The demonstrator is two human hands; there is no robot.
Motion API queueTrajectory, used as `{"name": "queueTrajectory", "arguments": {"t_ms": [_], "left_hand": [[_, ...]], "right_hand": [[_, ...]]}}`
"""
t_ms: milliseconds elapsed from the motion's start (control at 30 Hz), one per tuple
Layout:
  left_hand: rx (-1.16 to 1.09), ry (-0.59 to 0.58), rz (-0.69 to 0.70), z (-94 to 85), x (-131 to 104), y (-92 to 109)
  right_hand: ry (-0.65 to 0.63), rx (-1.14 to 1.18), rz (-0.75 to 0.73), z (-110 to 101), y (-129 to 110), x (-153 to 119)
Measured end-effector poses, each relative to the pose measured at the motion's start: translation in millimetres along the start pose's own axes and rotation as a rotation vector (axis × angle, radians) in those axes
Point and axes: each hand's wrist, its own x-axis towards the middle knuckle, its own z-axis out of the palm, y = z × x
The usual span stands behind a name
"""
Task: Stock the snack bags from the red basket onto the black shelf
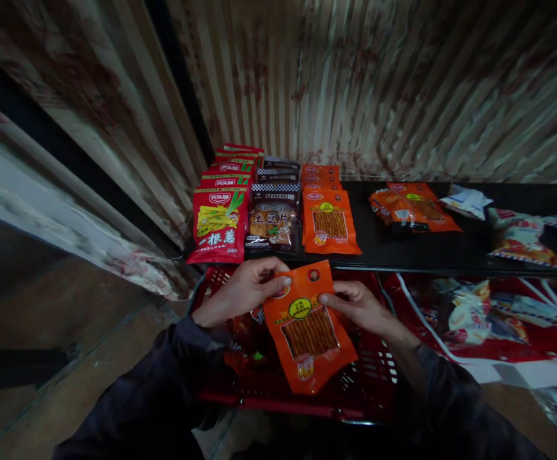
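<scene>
Gripping an orange snack packet [310,338] by its edges between left hand [252,287] and right hand [359,306], above a red basket [369,367].

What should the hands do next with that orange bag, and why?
I think both hands, left and right, could carry the orange bag forward to the front of the orange row on the black shelf. The bag looks like those ones, and it is held upright over the red basket, just in front of the shelf.
</scene>
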Motion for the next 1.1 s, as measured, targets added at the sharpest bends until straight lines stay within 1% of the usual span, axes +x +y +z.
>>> {"name": "queueTrajectory", "arguments": {"t_ms": [67, 133, 233, 300, 367, 467, 533, 633, 733, 800, 1000, 1100], "left_hand": [[-0.025, 0.008, 0.002, -9.7, 1.5, 7.3], [-0.048, 0.034, -0.011, -18.8, 1.1, 13.4], [-0.106, 0.124, -0.081, -26.9, -2.1, 17.4], [-0.167, 0.175, -0.121, -26.3, -3.5, 16.6], [-0.225, 0.199, -0.131, -20.2, -2.9, 14.3], [-0.270, 0.163, -0.112, -4.4, 1.3, 10.8], [-0.292, 0.118, -0.082, 5.9, 4.2, 8.7], [-0.310, 0.089, -0.057, 16.1, 6.1, 3.5], [-0.287, 0.057, -0.088, 23.2, 5.3, -4.6], [-0.294, 0.056, -0.105, 28.7, 4.6, -9.5], [-0.432, 0.125, -0.151, 44.5, 6.4, -14.2], [-0.414, 0.172, -0.167, 46.4, 6.8, -16.2]], "right_hand": [[0.035, 0.038, -0.021, 1.5, -12.5, 2.5], [0.083, 0.109, -0.035, 4.1, -19.8, 6.4], [0.219, 0.275, -0.024, 7.9, -20.3, 12.1], [0.325, 0.395, -0.003, 10.3, -16.5, 14.2], [0.405, 0.500, 0.021, 12.5, -12.1, 15.0], [0.484, 0.600, 0.037, 13.1, -6.5, 15.4], [0.536, 0.623, 0.030, 9.9, -3.0, 15.6], [0.581, 0.616, 0.026, 0.7, 2.0, 14.7], [0.590, 0.614, 0.027, -7.0, 5.6, 11.5], [0.582, 0.608, 0.028, -8.6, 6.7, 8.8], [0.562, 0.621, 0.030, -3.8, 7.5, 4.2], [0.554, 0.630, 0.027, -2.5, 7.6, 4.0]]}}
